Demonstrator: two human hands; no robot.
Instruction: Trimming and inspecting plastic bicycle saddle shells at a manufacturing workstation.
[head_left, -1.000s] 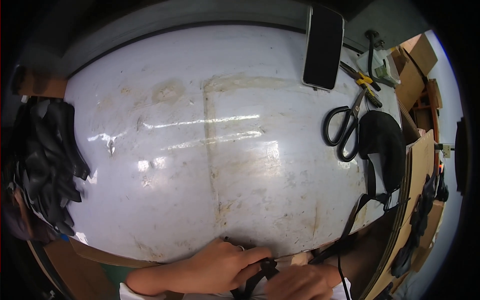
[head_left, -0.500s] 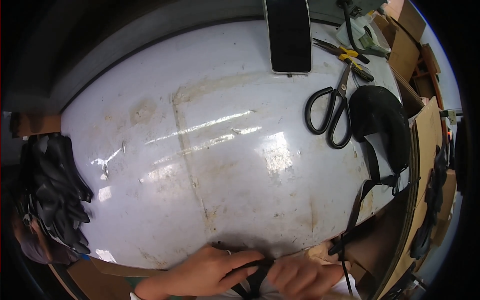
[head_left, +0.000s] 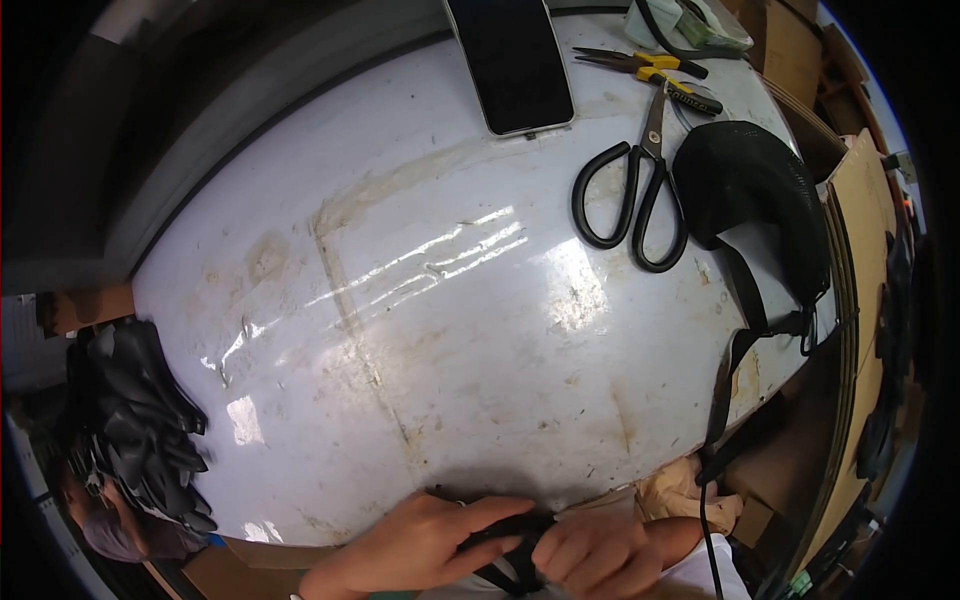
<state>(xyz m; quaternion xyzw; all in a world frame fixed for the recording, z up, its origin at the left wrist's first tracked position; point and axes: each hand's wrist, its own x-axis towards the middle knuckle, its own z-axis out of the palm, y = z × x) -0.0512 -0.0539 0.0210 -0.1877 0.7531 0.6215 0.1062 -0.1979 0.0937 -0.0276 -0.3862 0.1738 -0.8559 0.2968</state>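
Black strap (head_left: 522,562): near edge of white table (head_left: 480,370). Left hand (head_left: 430,540): pinching strap. Right hand (head_left: 600,555): fingers curled beside strap, hold unclear. Far right: scissors (head_left: 652,150), pliers (head_left: 655,75). Far: phone (head_left: 515,75).

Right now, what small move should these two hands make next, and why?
Probably the right hand should draw the black strip gently taut while the left hand steadies it: fingers of both hands close around it by the near edge of the white table, and the scissors lie well apart from them.
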